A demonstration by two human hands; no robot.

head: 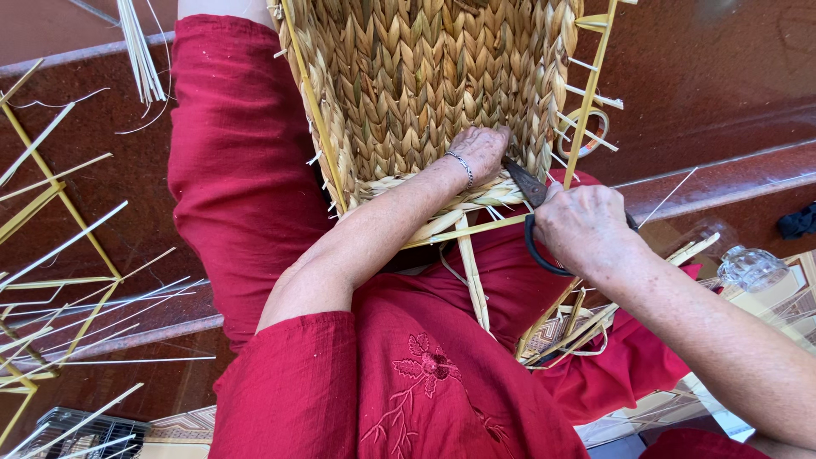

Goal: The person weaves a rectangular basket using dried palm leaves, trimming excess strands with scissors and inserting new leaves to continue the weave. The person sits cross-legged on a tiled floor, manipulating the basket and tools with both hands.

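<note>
Woven basket (425, 85) seems light yet stiff; my left hand (480, 151) presses its rim, right hand (582, 225) grips black scissors (531, 191).

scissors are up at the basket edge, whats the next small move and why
Probably close the scissors on a stray strand end at the woven basket edge: the right hand points the blades there, and the left hand steadies the weave beside them.

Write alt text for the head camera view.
A person in red clothing holds a woven straw basket on their lap, the left hand pressed against its weave while the right hand works black scissors at its edge. Loose pale straw strips lie on the dark floor.
</note>
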